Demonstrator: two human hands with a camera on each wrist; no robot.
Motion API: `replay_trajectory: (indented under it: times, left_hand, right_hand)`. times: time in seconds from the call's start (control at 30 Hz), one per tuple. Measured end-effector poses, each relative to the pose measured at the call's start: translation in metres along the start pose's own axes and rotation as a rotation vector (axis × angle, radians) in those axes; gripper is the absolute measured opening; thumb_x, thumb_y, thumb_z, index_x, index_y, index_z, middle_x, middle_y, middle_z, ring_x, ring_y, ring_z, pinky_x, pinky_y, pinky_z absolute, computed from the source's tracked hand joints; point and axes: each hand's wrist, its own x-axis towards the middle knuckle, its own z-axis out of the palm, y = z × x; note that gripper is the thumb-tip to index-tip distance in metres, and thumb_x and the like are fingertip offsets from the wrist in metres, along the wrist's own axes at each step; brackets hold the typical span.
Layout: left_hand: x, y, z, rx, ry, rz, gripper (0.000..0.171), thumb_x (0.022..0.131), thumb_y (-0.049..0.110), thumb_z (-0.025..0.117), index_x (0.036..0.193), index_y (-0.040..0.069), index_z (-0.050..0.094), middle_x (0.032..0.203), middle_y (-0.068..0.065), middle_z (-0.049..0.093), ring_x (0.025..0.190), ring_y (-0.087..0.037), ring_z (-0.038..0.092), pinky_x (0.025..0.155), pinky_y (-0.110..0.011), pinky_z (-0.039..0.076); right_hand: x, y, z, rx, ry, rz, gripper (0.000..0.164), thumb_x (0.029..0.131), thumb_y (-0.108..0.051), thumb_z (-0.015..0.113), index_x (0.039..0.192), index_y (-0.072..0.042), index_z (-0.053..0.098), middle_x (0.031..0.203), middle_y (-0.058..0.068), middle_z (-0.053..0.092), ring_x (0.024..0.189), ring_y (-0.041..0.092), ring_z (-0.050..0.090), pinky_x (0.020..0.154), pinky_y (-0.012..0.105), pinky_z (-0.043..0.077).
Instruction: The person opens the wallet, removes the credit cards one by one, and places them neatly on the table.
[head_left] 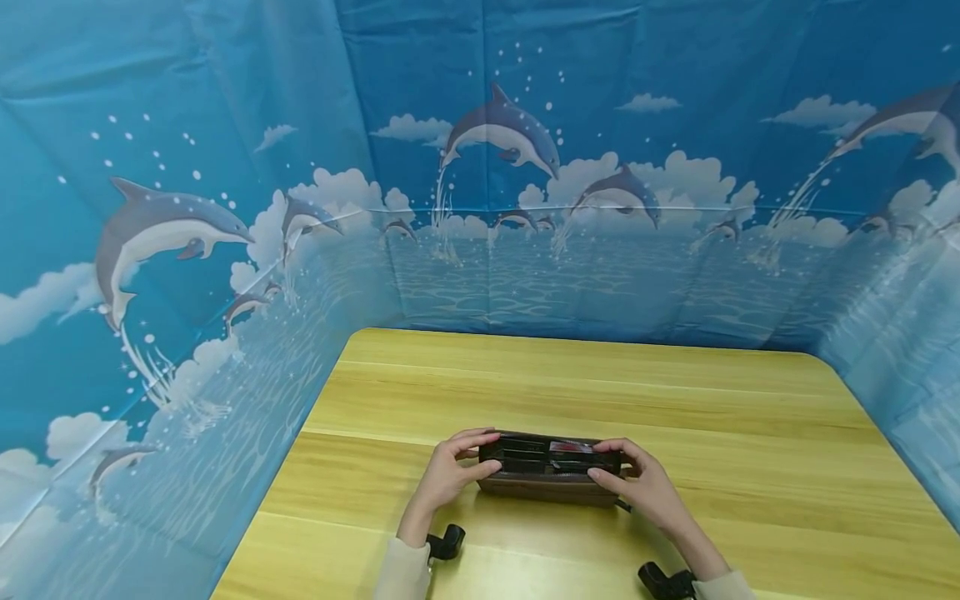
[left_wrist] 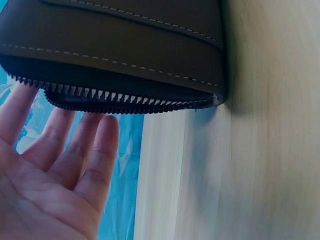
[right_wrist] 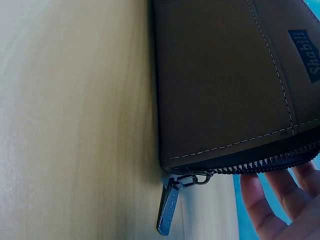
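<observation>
Item: one brown zip-around wallet (head_left: 546, 490), bearing a dark "Shabili" label (right_wrist: 306, 55), stands on the wood-grain counter (head_left: 570, 379) at about 5 o'clock from the head view's centre. The zipper is undone and the mouth faces up, exposing black compartments; a reddish insert (head_left: 570, 447) shows in the 3 o'clock half. Left hand (head_left: 446, 477): grip clamped on the wallet's 9 o'clock end, thumb at the near rim, fingertips at the far rim. Right hand (head_left: 651, 487): grip clamped likewise on the 3 o'clock end. There, a metal zipper pull (right_wrist: 169, 207) protrudes from the lower corner. Dolphin-print sheeting (head_left: 525, 275) borders the counter at 9, 12 and 3 o'clock.
</observation>
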Motion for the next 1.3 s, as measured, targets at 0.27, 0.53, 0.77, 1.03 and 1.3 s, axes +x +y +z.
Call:
replay_trajectory:
  times: [0.27, 0.53, 0.77, 1.03, 1.3]
  left_hand:
    - [0.003, -0.029, 0.000, 0.019, -0.009, -0.033, 0.046, 0.086, 0.018, 0.072, 0.130, 0.012, 0.060, 0.140, -0.008, 0.046, 0.125, -0.028, 0.042, 0.096, -0.047, 0.040]
    - [0.001, -0.034, -0.001, 0.034, -0.043, -0.032, 0.056, 0.084, 0.025, 0.075, 0.136, 0.017, 0.055, 0.143, -0.007, 0.041, 0.127, -0.026, 0.040, 0.097, -0.046, 0.040]
    - [-0.001, -0.034, 0.000, 0.023, -0.049, -0.021, 0.060, 0.084, 0.014, 0.074, 0.139, 0.012, 0.051, 0.145, -0.010, 0.037, 0.127, -0.031, 0.039, 0.097, -0.052, 0.037]
    - [-0.007, 0.001, -0.003, 0.020, -0.077, -0.004, 0.059, 0.082, 0.009, 0.075, 0.136, 0.001, 0.051, 0.146, -0.021, 0.032, 0.126, -0.038, 0.038, 0.097, -0.058, 0.034]
    - [-0.008, 0.004, -0.004, 0.064, -0.095, -0.025, 0.069, 0.078, 0.010, 0.080, 0.138, 0.000, 0.048, 0.145, -0.020, 0.034, 0.126, -0.038, 0.038, 0.097, -0.057, 0.034]
  right_hand:
    - [-0.003, 0.000, 0.002, -0.045, 0.060, -0.053, 0.035, 0.083, -0.024, 0.075, 0.114, -0.012, 0.062, 0.120, 0.004, 0.055, 0.101, 0.020, 0.050, 0.078, 0.035, 0.047]
    - [-0.014, -0.032, 0.002, -0.059, 0.078, -0.073, 0.040, 0.083, -0.017, 0.076, 0.117, -0.002, 0.061, 0.120, 0.012, 0.054, 0.100, 0.026, 0.051, 0.077, 0.039, 0.048]
    - [-0.007, 0.004, 0.005, -0.061, 0.077, -0.088, 0.053, 0.082, -0.019, 0.077, 0.130, -0.012, 0.055, 0.127, 0.006, 0.050, 0.105, 0.023, 0.049, 0.081, 0.039, 0.046]
    - [-0.009, 0.006, 0.006, -0.056, 0.066, -0.087, 0.063, 0.079, -0.023, 0.079, 0.135, -0.017, 0.051, 0.130, 0.006, 0.047, 0.104, 0.026, 0.048, 0.080, 0.040, 0.045]
    - [-0.014, 0.006, 0.005, -0.065, 0.047, -0.092, 0.071, 0.078, -0.021, 0.080, 0.140, -0.018, 0.046, 0.133, 0.007, 0.045, 0.106, 0.027, 0.047, 0.080, 0.042, 0.045]
